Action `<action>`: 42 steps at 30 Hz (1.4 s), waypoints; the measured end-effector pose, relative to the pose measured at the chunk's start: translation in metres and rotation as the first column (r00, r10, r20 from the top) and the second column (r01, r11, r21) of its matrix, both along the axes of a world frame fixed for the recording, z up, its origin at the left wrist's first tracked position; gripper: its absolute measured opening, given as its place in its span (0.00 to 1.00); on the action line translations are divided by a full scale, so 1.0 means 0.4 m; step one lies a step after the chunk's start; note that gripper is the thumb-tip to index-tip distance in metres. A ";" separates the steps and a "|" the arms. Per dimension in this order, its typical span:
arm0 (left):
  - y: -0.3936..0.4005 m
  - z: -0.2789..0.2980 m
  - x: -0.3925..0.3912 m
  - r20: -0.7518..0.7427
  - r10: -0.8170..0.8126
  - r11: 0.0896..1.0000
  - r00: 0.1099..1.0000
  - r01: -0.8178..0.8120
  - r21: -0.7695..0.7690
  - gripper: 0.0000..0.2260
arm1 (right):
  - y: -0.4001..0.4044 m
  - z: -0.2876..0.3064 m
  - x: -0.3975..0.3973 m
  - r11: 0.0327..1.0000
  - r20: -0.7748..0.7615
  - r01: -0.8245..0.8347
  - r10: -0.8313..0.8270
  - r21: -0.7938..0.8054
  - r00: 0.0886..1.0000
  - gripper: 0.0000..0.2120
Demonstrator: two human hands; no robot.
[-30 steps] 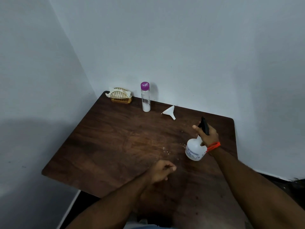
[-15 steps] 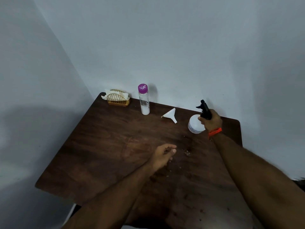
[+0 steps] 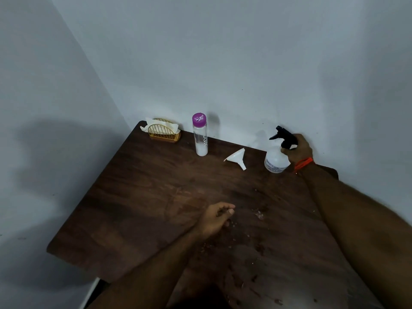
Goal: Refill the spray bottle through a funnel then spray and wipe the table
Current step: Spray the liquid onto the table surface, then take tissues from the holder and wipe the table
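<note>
Right hand (image 3: pixel 297 150) grips spray bottle (image 3: pixel 276 160) (table's far edge).

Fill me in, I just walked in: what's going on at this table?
A person's right hand grips the black trigger head of a white spray bottle at the table's far edge. The left hand hovers empty mid-table, near crumbs. A white funnel lies on its side, unused, beside a purple-capped bottle and a napkin holder.

Dim, soft shadows, wide-angle edge distortion.
</note>
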State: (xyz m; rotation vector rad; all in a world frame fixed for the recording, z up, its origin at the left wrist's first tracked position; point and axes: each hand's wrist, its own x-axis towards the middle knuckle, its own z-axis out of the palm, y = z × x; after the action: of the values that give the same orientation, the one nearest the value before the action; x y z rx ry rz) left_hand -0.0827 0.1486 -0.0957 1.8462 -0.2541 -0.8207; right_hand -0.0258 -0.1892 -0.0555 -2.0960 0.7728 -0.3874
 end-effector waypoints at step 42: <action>0.319 0.128 0.451 0.083 0.635 0.770 0.768 -0.620 -0.153 0.12 | 0.779 0.061 0.452 0.748 -0.142 -0.622 0.606 -0.234 0.783 0.11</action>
State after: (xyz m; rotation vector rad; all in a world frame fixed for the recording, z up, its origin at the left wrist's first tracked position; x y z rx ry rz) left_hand 0.0975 0.2761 -0.0443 1.7098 0.2367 -0.2048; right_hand 0.1548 0.1224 -0.0313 -2.4802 0.0121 -0.0610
